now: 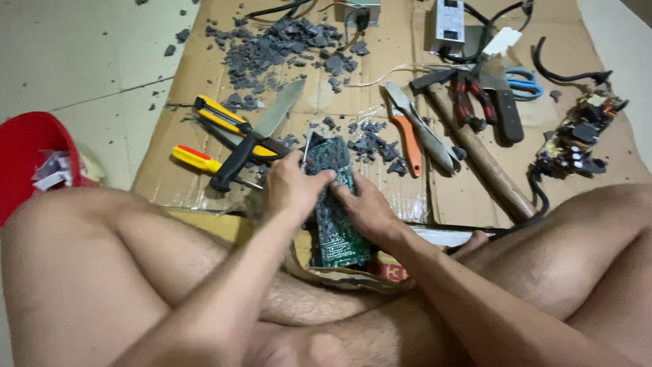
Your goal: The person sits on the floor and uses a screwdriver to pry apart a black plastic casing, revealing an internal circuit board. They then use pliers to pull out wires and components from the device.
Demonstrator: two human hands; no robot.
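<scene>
1. Head view, hands: the left hand [291,189] comes in from 7 o'clock, its forearm slanting up across the person's bent leg. Its grip is closed around the upper left edge of a green circuit board [336,217], and a thin metal tool [306,148] sticks up from between its fingers.
2. The right hand [367,207] reaches in from 4 o'clock. It lies palm down on the board's right side, fingers pressed on the board and holding it steady.
3. Containers: a red bucket [30,146] sits at 9 o'clock on the tiled floor, with crumpled paper scraps [54,171] inside it.
4. The board lies at the centre of the view, on the near edge of a flattened cardboard sheet [183,88] between the knees. Its long axis runs from 12 to 6 o'clock, tilted a little so the near end points toward 5.
5. Around it on the cardboard: a kitchen knife [261,132] and a yellow screwdriver [197,160] at 10 o'clock, grey rubble [282,41] at 12, a hammer [479,153] and red pliers [471,95] at 2, and another stripped circuit board [577,139] at 3.
</scene>
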